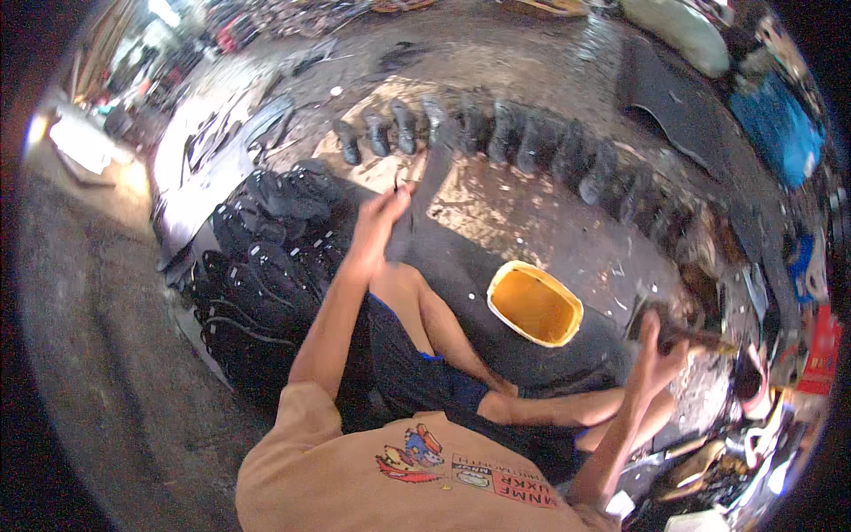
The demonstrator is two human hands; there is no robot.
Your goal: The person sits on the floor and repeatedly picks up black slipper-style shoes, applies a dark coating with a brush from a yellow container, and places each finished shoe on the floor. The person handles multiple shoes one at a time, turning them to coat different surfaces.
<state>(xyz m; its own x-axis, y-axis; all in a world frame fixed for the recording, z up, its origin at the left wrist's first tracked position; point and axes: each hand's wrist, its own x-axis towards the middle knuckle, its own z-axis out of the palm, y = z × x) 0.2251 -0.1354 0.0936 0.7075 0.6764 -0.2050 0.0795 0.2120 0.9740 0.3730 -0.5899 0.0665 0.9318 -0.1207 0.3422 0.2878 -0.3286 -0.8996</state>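
Note:
My left hand [387,209] is closed in a pinch, with a small dark thing at its fingertips; blur hides its kind. A dark grey strip [433,181] lies just beyond it, and I cannot tell whether the fingers touch it. At the right, my right hand [660,356] is closed round something dark and elongated [707,340], too blurred to name. Between the hands stands a yellow tub [498,324], open at the top, with a yellow-brown inside. Dark sole-shaped pieces [530,144] stand side by side in a curved row beyond both hands.
Black footwear with straps and small white tags [257,257] is piled at my left. A large dark sheet [674,120] lies at the far right, near a blue plastic bag [780,129]. Scraps and a red box [820,350] crowd the right edge. My bent legs are close to the tub.

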